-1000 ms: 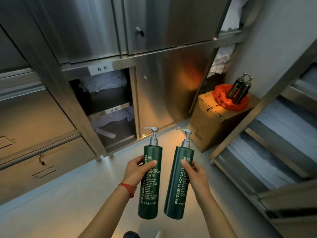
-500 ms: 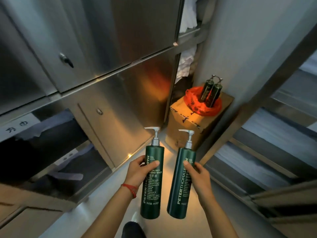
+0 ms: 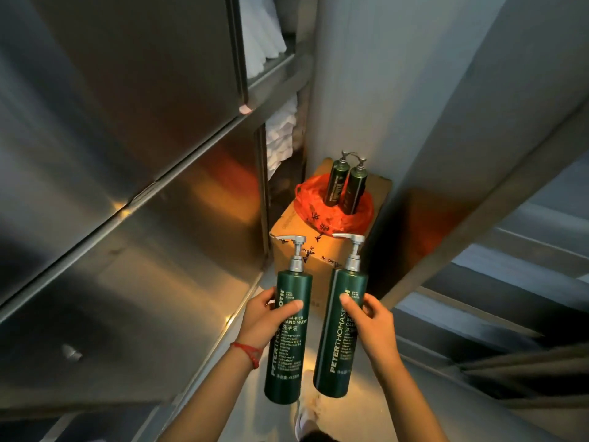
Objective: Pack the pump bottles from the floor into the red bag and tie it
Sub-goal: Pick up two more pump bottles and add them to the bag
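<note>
I hold two dark green pump bottles upright in front of me. My left hand (image 3: 266,317) grips the left pump bottle (image 3: 288,352) at its upper body. My right hand (image 3: 373,327) grips the right pump bottle (image 3: 338,346) the same way. Ahead, the red bag (image 3: 322,215) lies open on a cardboard box (image 3: 318,253). Two more green pump bottles (image 3: 345,186) stand inside the bag, side by side.
Stainless steel cabinets (image 3: 127,154) line the left side. Folded white towels (image 3: 280,138) fill a narrow shelf beside the box. A metal rack with shelves (image 3: 478,282) runs along the right. A pale wall (image 3: 398,74) rises behind the box. My shoe (image 3: 306,413) shows on the floor below.
The view has swung right and moved closer to the box with the red bag. Both hands still carry their bottles upright in the same grip.
</note>
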`<state>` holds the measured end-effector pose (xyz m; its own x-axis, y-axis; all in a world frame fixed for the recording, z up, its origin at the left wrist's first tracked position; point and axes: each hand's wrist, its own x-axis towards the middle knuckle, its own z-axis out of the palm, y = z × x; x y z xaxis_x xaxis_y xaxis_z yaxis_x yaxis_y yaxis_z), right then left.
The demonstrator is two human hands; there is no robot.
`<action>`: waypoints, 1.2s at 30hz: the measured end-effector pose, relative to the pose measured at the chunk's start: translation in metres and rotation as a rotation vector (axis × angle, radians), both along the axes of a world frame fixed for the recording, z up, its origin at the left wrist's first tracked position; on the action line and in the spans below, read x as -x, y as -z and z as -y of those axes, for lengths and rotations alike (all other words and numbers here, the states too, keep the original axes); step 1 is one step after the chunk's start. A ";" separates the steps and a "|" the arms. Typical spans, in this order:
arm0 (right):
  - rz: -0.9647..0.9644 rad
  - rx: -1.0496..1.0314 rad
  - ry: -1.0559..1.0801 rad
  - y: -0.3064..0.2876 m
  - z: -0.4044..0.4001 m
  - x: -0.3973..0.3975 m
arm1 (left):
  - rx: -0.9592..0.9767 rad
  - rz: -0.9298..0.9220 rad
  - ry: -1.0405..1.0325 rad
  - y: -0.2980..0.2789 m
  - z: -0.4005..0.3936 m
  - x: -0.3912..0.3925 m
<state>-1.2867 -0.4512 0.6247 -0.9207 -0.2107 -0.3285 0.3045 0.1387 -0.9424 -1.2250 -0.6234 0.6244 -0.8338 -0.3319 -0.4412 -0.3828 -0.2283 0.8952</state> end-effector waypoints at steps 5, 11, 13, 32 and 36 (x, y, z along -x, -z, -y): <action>-0.016 0.010 0.039 0.004 0.003 0.076 | 0.009 -0.010 -0.006 0.001 0.003 0.085; -0.007 -0.096 0.100 0.006 0.011 0.158 | 0.002 -0.031 -0.004 0.002 0.019 0.169; -0.015 -0.064 0.119 0.006 0.017 0.178 | 0.003 -0.030 0.009 0.005 0.027 0.194; -0.121 -0.098 0.372 0.041 0.074 0.324 | 0.107 -0.118 0.298 0.049 0.076 0.393; -0.138 -0.110 0.373 0.064 0.076 0.343 | 0.120 -0.121 0.292 0.070 0.078 0.415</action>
<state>-1.6298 -0.5274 0.5612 -0.9643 0.1756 -0.1982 0.2245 0.1449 -0.9637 -1.6404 -0.7012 0.5539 -0.9452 -0.1146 -0.3057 -0.3060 -0.0152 0.9519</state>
